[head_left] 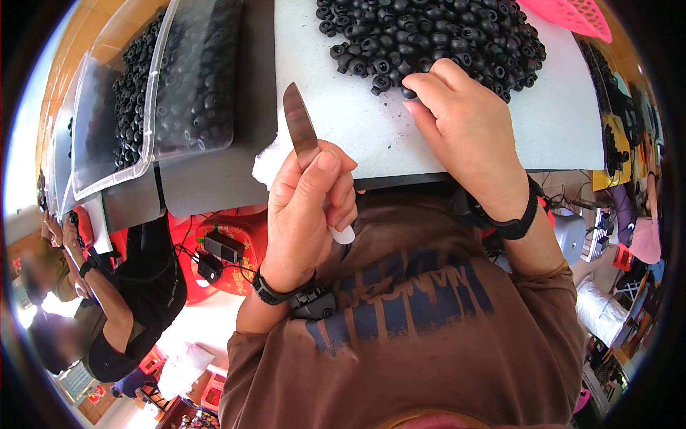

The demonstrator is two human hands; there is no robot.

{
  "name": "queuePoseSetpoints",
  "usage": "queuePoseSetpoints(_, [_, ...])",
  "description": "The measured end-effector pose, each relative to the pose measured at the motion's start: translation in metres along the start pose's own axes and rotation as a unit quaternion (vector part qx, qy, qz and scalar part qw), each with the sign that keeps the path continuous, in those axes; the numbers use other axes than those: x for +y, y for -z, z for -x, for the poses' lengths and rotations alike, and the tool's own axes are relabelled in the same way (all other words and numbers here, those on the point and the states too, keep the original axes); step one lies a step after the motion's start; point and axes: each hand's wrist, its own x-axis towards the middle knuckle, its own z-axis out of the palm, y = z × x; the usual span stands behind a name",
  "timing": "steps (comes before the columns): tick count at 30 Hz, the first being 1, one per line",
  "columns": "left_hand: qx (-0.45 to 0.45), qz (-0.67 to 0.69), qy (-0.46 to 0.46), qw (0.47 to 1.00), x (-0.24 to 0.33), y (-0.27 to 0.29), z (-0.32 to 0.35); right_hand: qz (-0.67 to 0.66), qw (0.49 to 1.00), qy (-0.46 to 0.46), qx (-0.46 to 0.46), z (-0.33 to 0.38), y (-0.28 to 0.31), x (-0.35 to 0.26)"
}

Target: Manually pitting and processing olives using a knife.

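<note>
My left hand (311, 196) is closed round a small knife (300, 123), its blade pointing up and away from me. The end of a pale handle shows below the fist. At the near edge of a heap of small round black parts (429, 36), my right hand (464, 121) pinches one black part (408, 93) between thumb and fingertips. The heap lies on a white foam sheet (343, 136) that covers part of the dark table. Each part looks like a hollow ball with a neck, perhaps a plastic or rubber cap.
Clear plastic bins (153, 93) of similar black parts stand on the table's left side. A pink mesh basket (575, 16) sits at the far right. Black adapters (223, 247) with cables rest on a red stool below. Another person (107, 307) works at the left.
</note>
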Motion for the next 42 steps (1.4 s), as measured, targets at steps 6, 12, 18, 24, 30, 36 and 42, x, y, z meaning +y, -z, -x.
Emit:
queuePoseSetpoints(6, [-0.002, 0.0, 0.007, 1.0, -0.001, -0.002, -0.003, -0.009, 1.0, 0.009, 0.012, -0.002, -0.005, 0.004])
queuePoseSetpoints(12, [-0.007, -0.014, -0.012, 1.0, -0.001, 0.0, -0.003, -0.277, 0.959, -0.043, 0.037, 0.001, 0.01, -0.01])
queuePoseSetpoints(18, [-0.011, -0.036, -0.032, 0.999, 0.001, -0.004, -0.003, -0.523, 0.849, -0.052, -0.056, 0.008, 0.017, -0.021])
queuePoseSetpoints(24, [-0.046, -0.103, -0.095, 0.989, 0.003, -0.003, 0.0, -0.568, 0.819, -0.044, -0.072, 0.016, 0.011, -0.025])
queuePoseSetpoints(30, [-0.007, -0.403, -0.282, 0.87, 0.006, -0.013, 0.0, -0.573, 0.817, -0.009, -0.066, 0.018, 0.01, -0.023])
queuePoseSetpoints(36, [-0.05, -0.542, -0.383, 0.746, 0.007, -0.013, -0.002, -0.58, 0.812, 0.006, -0.07, 0.022, 0.01, -0.021])
queuePoseSetpoints(42, [-0.037, -0.549, -0.408, 0.729, 0.006, -0.013, -0.003, -0.572, 0.819, 0.002, -0.038, 0.025, 0.004, -0.025])
